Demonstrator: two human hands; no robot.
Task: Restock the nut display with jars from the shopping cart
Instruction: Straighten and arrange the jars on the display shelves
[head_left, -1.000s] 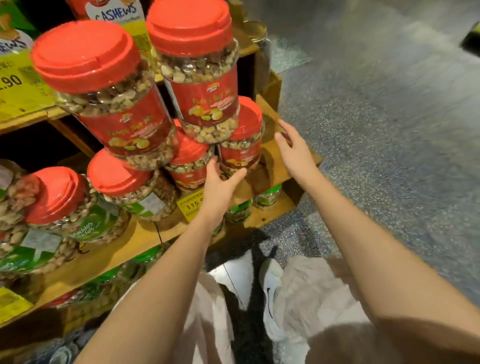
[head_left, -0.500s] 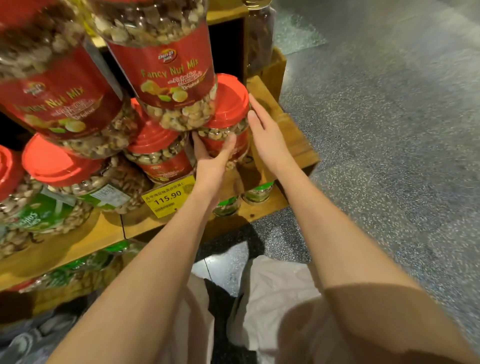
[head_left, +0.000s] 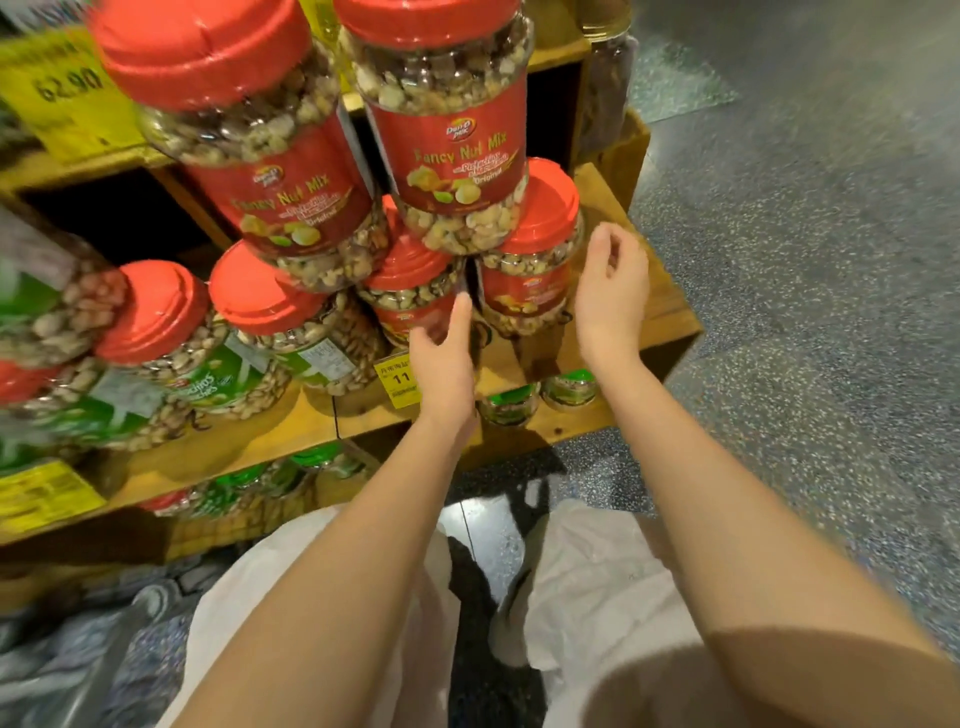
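Note:
Red-lidded Fancy Nut Mix jars are stacked on a wooden display shelf (head_left: 660, 317). The rightmost lower jar (head_left: 524, 280) stands at the shelf's right end, under a larger upper jar (head_left: 447, 135). My left hand (head_left: 444, 353) is just in front of the gap between that jar and its left neighbour (head_left: 410, 291), fingers straight, holding nothing. My right hand (head_left: 610, 286) hovers just right of the rightmost jar, fingers loosely curled, apart from it. No shopping cart is in view.
Green-labelled pistachio jars (head_left: 171, 358) with red lids fill the shelf to the left. Yellow price tags (head_left: 397, 382) hang on the shelf edge. Small green-lidded jars (head_left: 566, 389) sit on the lower tier. Grey speckled floor (head_left: 805, 312) lies to the right.
Both hands have come off the rightmost lower jar; the right hand moved right and curled loosely, the left drew back slightly. The camera tilted up a little.

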